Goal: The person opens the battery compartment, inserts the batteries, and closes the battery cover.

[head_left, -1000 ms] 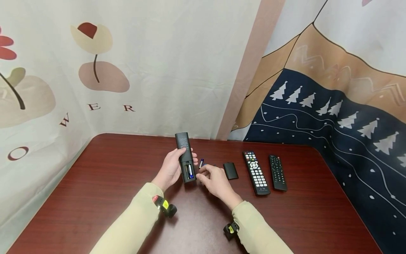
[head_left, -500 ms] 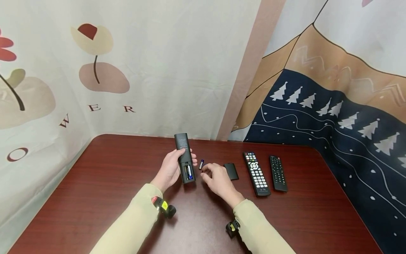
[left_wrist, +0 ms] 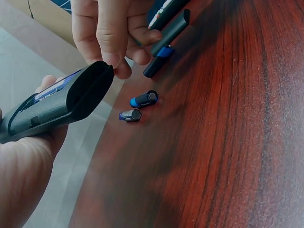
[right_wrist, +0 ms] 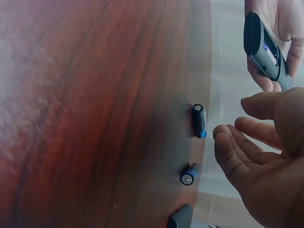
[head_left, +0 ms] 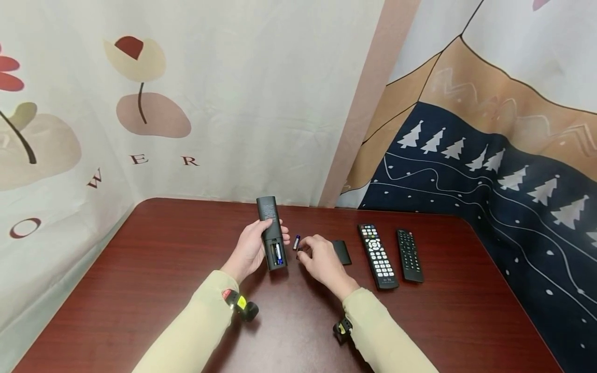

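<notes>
My left hand point(head_left: 252, 248) grips a black remote control point(head_left: 268, 212), its back facing up and its battery compartment uncovered. A blue-and-silver battery point(head_left: 278, 253) lies in that compartment. To the right, my right hand point(head_left: 323, 261) hovers over the table with its fingers loosely bent; the right wrist view shows nothing between thumb and fingertips. Below it lie loose batteries: a small blue-and-silver one point(left_wrist: 129, 115), a black-and-blue one point(left_wrist: 144, 99) beside it, and another black-and-blue one point(left_wrist: 158, 61) farther off. The black battery cover point(head_left: 342, 252) is partly hidden behind my right hand.
Two more remotes lie button side up on the right: a larger one with white keys point(head_left: 378, 256) and a slimmer dark one point(head_left: 409, 255). The reddish-brown table point(head_left: 154, 259) ends at the back against a printed curtain point(head_left: 242, 129).
My right hand has drawn slightly away from the remote to the right, uncovering the loose small battery and covering part of the battery cover. The left hand holds the remote nearly still.
</notes>
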Motion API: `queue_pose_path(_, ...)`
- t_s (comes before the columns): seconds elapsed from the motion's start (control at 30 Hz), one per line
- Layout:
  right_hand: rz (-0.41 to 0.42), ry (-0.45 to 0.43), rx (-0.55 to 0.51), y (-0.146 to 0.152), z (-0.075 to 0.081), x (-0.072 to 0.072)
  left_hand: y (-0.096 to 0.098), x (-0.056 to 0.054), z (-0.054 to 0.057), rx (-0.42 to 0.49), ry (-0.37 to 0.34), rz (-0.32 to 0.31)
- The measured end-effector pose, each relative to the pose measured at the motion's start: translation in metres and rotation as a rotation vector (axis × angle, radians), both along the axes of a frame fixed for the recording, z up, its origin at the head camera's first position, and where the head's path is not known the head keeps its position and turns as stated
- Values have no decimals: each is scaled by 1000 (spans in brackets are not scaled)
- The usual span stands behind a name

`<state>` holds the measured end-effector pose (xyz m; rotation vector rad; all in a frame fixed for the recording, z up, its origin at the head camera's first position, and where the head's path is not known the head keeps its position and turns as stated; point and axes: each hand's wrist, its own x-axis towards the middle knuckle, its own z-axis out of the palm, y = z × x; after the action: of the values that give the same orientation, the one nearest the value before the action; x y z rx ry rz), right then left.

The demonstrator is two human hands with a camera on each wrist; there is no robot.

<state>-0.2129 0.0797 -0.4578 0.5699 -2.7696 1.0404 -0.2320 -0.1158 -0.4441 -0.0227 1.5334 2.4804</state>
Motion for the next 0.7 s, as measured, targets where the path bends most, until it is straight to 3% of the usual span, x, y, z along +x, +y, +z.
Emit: queue_pose_path(0.7, -36, 29, 78, -2, -1, -13, -2, -1, 1, -24, -12, -5)
